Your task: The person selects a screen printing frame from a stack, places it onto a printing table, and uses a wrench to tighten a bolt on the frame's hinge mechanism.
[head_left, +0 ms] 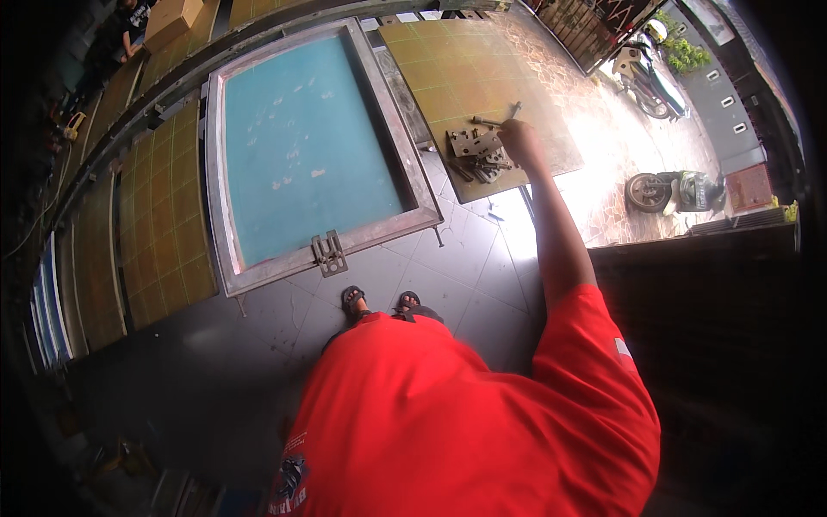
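Right hand (519, 138) on metal hinges (478, 153), table (448, 60).

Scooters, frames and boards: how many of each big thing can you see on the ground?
Scooters: 2, a white-and-blue scooter and a grey-green scooter
Metal-framed teal screens: 1
Yellow-green gridded boards under the right hand: 1
Heaps of grey metal brackets: 1
Total: 5
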